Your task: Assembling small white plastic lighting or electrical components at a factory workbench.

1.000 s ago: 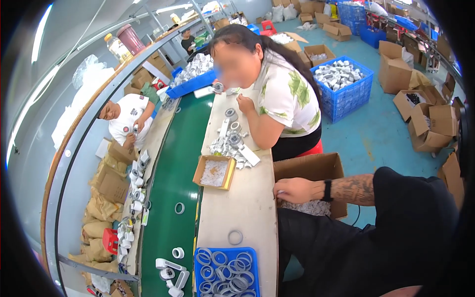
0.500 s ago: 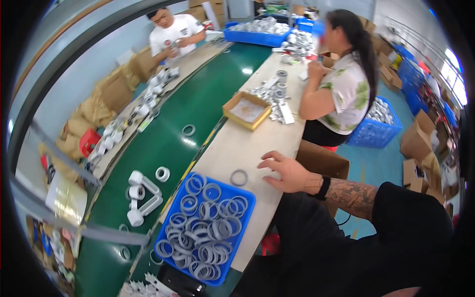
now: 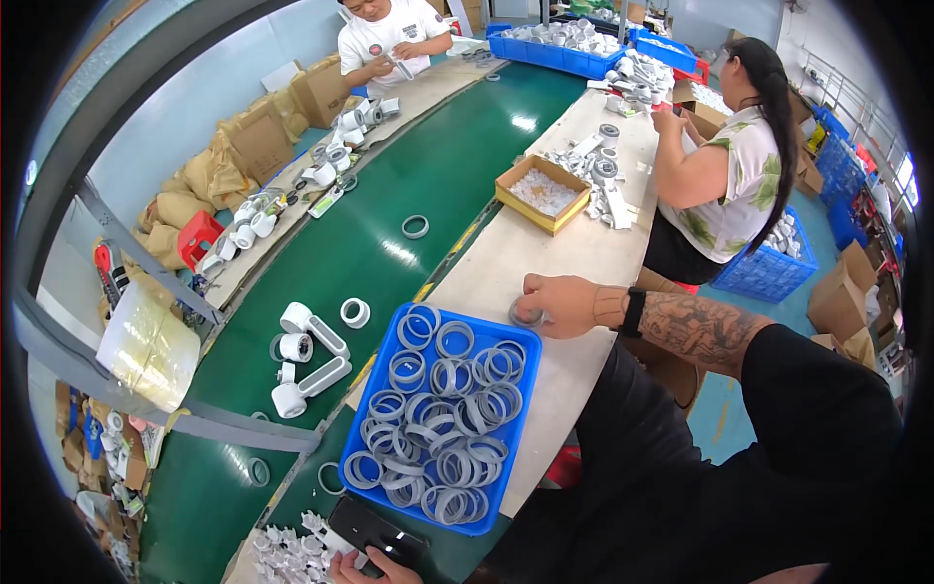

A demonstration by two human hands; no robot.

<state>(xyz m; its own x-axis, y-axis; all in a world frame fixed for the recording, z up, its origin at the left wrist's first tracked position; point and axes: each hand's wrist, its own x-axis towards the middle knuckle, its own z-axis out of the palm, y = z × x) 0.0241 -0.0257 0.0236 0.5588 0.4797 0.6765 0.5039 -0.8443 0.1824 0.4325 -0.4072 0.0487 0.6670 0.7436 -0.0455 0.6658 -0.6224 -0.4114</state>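
My right hand (image 3: 564,304) has its fingers closed on a grey ring (image 3: 521,313) at the worktop, just beyond the far right corner of a blue tray (image 3: 534,389). Many loose grey rings (image 3: 453,375) lie heaped in that tray. At the lower edge my left hand (image 3: 381,568) shows only in part. Its fingers are curled about a white plastic piece (image 3: 352,551), beside a black phone (image 3: 375,530) at the tray's near end. A pile of small white parts (image 3: 292,553) lies to the left of that hand.
White jointed fittings (image 3: 309,362) and single rings (image 3: 415,227) lie on the green belt (image 3: 375,282). A yellow-sided carton (image 3: 541,200) of small white bits stands farther up the worktop. A metal frame bar (image 3: 233,426) crosses at left. Co-workers sit at right and across the belt.
My right hand was open above the worktop; now it has come down and closed on the grey ring. My left hand has entered at the lower edge. The whole view has shifted.
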